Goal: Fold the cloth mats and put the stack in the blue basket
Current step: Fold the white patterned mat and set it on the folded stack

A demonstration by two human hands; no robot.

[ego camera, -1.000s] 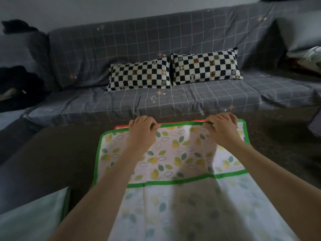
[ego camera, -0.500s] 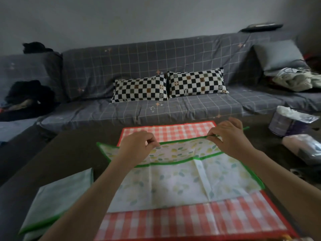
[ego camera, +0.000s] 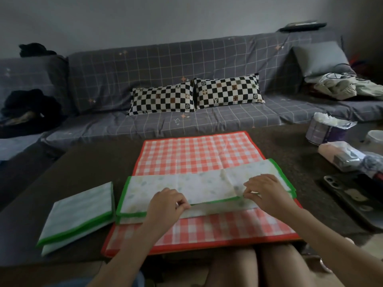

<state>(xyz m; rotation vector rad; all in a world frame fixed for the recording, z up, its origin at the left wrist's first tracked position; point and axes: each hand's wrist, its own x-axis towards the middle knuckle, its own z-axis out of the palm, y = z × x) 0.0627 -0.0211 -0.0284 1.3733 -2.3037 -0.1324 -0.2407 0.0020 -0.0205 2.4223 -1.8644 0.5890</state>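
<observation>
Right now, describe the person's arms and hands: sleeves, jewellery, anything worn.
Both forearms are bare, with no sleeve in view. The left hand and right hand wear no gloves, rings, watch or bracelet that I can see. Nothing is marked on them.

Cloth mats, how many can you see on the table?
3. A folded green-edged mat at the left, the green-edged mat being folded in the middle, and the orange checked mat under it. More may be hidden.
</observation>
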